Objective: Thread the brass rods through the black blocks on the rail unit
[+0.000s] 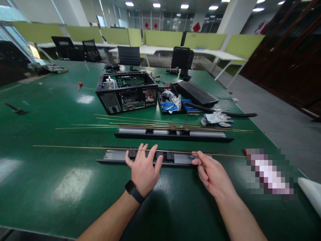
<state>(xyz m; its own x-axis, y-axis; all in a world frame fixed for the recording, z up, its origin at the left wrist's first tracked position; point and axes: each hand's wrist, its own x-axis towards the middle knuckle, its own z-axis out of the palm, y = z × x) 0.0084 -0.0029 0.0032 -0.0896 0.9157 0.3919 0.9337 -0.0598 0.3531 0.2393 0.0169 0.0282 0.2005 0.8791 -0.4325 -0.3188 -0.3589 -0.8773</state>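
My left hand (144, 170), with a dark watch at the wrist, lies with spread fingers on the near metal channel (184, 159). Under and beside its fingers sit several black socket-like blocks (170, 156) inside that channel. A long thin brass-coloured rod (70, 147) runs lengthwise above the channel and reaches past both ends. Toward the channel's right end, my right hand (213, 175) pinches the rod between thumb and fingertips. Whether the rod touches the blocks under my left hand is hidden.
Behind lies a second channel (200, 134) with several brass rods (82, 125) across it. Farther back are an open black computer case (126, 93), a tray with gloves (172, 102), a black panel (198, 93) and another glove (217, 118). A blurred-out item (269, 172) lies right.
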